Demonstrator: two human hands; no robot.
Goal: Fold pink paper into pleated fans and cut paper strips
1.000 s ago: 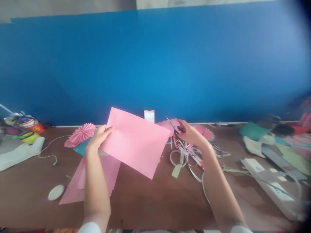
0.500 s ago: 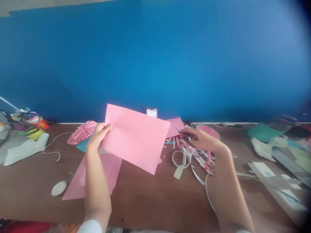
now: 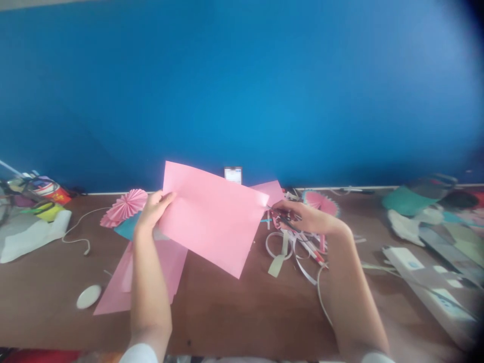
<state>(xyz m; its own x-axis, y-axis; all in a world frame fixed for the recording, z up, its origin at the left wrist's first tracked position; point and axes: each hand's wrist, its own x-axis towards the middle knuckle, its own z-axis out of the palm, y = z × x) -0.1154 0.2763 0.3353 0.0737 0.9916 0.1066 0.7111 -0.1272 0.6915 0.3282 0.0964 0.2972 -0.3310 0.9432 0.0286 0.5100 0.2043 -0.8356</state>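
My left hand (image 3: 154, 209) grips the left edge of a pink sheet of paper (image 3: 215, 219), its thumb pressed on the near face. The sheet is held up, tilted, above the table. At its upper right corner, my right hand (image 3: 298, 214) is closed round a pair of dark scissors (image 3: 282, 218). The scissor tips meet the paper's right edge; whether the blades are apart is too small to tell. Below my left forearm lie more pink sheets (image 3: 174, 262). Behind my right hand is a tangle of paper strips (image 3: 278, 244).
Pleated pink paper fans (image 3: 130, 204) lie beyond my left hand, another fan (image 3: 321, 201) at the back right. A white round disc (image 3: 88, 296) and a white cable (image 3: 85, 242) are on the left. A power strip (image 3: 427, 277) lies at right. The blue wall (image 3: 242, 91) stands behind.
My right hand has moved slightly left, bringing the scissors to the paper's right edge. That edge now bends a little at the corner. My left hand keeps its hold.
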